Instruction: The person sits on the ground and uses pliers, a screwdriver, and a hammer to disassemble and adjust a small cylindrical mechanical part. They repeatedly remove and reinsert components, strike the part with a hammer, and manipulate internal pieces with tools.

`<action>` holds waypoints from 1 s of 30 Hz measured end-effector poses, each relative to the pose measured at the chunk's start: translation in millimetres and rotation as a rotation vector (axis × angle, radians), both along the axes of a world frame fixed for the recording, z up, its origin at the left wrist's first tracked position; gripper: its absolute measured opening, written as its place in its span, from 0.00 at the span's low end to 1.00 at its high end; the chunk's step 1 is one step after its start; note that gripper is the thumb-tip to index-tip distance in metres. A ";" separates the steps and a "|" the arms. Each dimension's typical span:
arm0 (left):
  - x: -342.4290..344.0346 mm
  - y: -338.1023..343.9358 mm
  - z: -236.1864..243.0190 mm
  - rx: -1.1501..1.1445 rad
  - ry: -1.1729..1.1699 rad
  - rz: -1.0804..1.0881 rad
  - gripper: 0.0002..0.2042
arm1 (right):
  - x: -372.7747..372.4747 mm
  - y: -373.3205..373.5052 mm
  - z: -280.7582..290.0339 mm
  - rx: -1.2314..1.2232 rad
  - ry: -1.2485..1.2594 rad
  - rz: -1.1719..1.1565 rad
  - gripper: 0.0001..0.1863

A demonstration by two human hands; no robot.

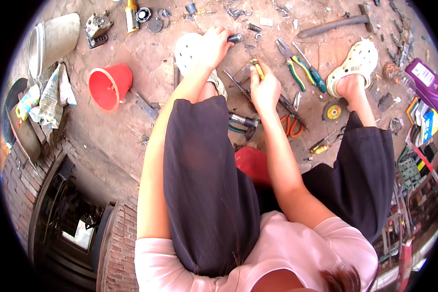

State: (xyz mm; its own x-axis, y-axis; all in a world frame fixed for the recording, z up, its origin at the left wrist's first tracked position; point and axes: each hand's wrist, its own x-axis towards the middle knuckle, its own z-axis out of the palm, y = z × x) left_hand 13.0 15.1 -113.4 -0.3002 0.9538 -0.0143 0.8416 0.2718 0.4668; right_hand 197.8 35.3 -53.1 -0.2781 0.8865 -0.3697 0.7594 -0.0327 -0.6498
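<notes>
My left hand [215, 49] is above the toe of my left clog [186, 54], its fingers closed around a short dark cylindrical piece [235, 38] whose end sticks out to the right. In my right hand [266, 92], a little lower and to the right, is a slim yellow-handled tool [259, 71]. Its tip points up toward the dark piece, with a gap between them; the exact kind of tool is too small to tell. Right of that hand lie pliers [297, 70] with green and yellow grips and a screwdriver [317, 79]. Below it are orange-handled scissors [294, 125].
A hammer [333, 27] lies at the far right. To the left stand a red bucket [124, 80] and a greyish metal part [98, 27]. A cutting disc [333, 112] is beside my right clog [353, 61]. A purple jug [427, 87] sits at the right edge.
</notes>
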 end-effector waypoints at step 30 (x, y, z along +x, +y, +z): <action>0.5 -7.5 -5.2 -0.015 0.021 0.003 0.12 | -4.5 26.5 32.7 -0.232 -0.265 0.166 0.18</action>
State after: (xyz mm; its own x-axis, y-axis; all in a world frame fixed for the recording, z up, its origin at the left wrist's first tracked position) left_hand 13.5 7.7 -118.6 -0.3030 0.9527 -0.0228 0.8502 0.2810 0.4451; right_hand 193.4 61.9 -20.4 -0.2785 0.7221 -0.6332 0.9072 -0.0187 -0.4203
